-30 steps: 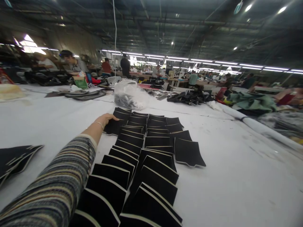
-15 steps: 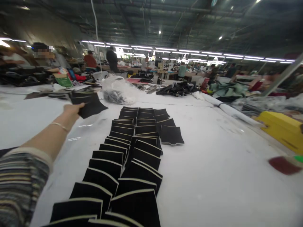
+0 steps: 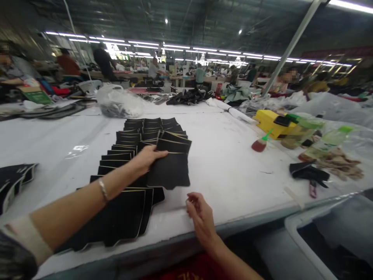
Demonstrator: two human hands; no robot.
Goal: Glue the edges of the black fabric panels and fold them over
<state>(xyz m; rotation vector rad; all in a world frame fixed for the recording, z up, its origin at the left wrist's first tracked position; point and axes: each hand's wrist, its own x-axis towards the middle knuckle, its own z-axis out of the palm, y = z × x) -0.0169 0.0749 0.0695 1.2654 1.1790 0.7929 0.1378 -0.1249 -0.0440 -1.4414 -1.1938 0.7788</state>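
My left hand (image 3: 149, 157) grips a few overlapping black panels (image 3: 170, 167) with pale edges, thumb on top, held above the table's middle. Below and left of it, overlapping rows of similar black panels (image 3: 115, 216) run away from me along the white table (image 3: 227, 171). My right hand (image 3: 201, 212) hovers by the near table edge, just below and right of the held panels and apart from them. Its fingers are loosely curled and parted, with nothing visible in them.
More black pieces (image 3: 14, 181) lie at the left edge. A clear plastic bag (image 3: 118, 103) sits behind the rows. To the right stand a yellow box (image 3: 266, 122), a small red-liquid bottle (image 3: 259, 145), larger bottles (image 3: 326, 144) and a brown cloth (image 3: 340, 163). A pale bin (image 3: 303, 241) stands below the edge.
My left hand has come from the far left to the middle, over the rows, still holding black panels. My right hand has come into view. The view has turned right and downward.
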